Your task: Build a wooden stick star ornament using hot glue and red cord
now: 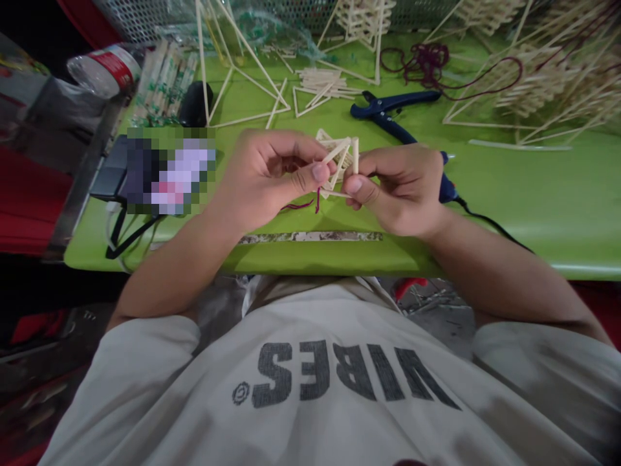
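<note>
Between my two hands is a small frame of pale wooden sticks (334,153), built from thin pieces joined at angles. My left hand (272,178) pinches its left side between thumb and fingers. On the other side, my right hand (398,188) grips the frame's right part, where one short stick stands up beside the forefinger. A short purple thread (317,199) hangs below my left fingertips. Blue-handled cutters (388,110) lie behind my right hand. Part of a blue tool (447,188) with a black cord shows beside my right wrist. The fingers hide some of the frame's joints.
A pile of short sticks (323,84) and a larger triangular stick frame (245,120) lie farther back on the green table (509,200). Bundled sticks (165,81), a plastic bottle (107,70) and a black power adapter (109,171) are left. Purple cord (427,61) and stacked stick structures (538,81) are right.
</note>
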Demonstrator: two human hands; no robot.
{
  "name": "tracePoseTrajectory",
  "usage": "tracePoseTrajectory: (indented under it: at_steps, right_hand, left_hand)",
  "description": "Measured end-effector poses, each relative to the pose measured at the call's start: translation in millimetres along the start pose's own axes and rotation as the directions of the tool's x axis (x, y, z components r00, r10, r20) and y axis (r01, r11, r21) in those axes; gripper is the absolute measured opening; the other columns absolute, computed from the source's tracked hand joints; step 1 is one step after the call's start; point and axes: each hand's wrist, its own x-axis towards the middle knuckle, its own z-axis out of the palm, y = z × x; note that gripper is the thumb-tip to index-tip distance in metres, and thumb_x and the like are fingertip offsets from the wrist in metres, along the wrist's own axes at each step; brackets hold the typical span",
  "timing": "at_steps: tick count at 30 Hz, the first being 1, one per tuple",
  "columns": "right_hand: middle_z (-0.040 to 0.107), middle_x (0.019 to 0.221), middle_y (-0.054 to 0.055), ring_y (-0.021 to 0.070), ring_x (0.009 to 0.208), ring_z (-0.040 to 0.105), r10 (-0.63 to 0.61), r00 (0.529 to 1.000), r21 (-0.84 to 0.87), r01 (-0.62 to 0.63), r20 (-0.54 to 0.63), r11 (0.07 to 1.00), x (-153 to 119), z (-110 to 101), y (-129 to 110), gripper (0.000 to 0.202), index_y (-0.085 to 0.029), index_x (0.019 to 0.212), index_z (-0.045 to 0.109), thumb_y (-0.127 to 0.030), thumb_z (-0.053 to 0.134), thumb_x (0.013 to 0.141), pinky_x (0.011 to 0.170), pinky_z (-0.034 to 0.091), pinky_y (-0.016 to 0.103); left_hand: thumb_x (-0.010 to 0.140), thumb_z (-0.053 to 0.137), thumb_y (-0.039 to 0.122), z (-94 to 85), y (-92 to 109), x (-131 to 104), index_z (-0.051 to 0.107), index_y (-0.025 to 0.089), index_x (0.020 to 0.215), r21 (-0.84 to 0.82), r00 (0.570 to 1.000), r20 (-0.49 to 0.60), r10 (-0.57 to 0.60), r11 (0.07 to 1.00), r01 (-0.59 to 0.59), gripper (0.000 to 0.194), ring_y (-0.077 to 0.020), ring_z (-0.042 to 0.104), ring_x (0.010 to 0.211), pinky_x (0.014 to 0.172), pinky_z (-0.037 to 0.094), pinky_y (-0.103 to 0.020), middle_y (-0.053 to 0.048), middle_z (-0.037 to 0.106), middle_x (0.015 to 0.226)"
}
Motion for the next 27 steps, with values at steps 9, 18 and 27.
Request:
tracePoseTrajectory:
  at_steps: [9,18,27]
  right_hand:
    - [0.067,0.066,-0.002,0.0124,0.055,0.050,-0.025,1.000,0.047,0.025,-0.012,0.999,1.0,0.3,-2.0,0.057,-0.024,0.077,0.076,-0.067,0.092,0.110,0.053,0.034,0.033]
    - [0.071,0.066,-0.003,0.0117,0.055,0.061,-0.072,0.997,0.133,0.074,-0.013,0.988,2.6,2.0,3.4,0.046,-0.023,0.084,0.083,-0.057,0.093,0.112,0.054,0.040,0.030]
    - [0.067,0.064,-0.001,0.0137,0.055,0.051,-0.022,0.999,0.047,0.020,0.036,0.999,2.2,1.1,2.5,0.062,-0.024,0.076,0.076,-0.075,0.088,0.110,0.056,0.038,0.034]
  left_hand:
    - [0.086,0.102,0.086,6.3,6.2,1.8,0.097,0.033,0.098,-0.051,1.000,-0.030,0.005,0.999,-0.006,0.054,-0.0182,0.078,0.072,0.061,0.056,-0.034,-0.002,0.083,0.090]
    - [0.100,0.098,0.072,-7.9,32.5,3.6,0.102,0.035,0.112,-0.153,0.975,0.170,-0.140,0.974,0.166,0.039,-0.0264,0.088,0.105,0.092,0.069,-0.043,-0.008,0.095,0.114]
    - [0.087,0.106,0.079,-0.3,8.8,-0.5,0.094,0.029,0.083,-0.150,0.988,0.086,-0.125,0.979,0.137,0.052,-0.0208,0.079,0.079,0.064,0.064,-0.037,-0.006,0.081,0.095]
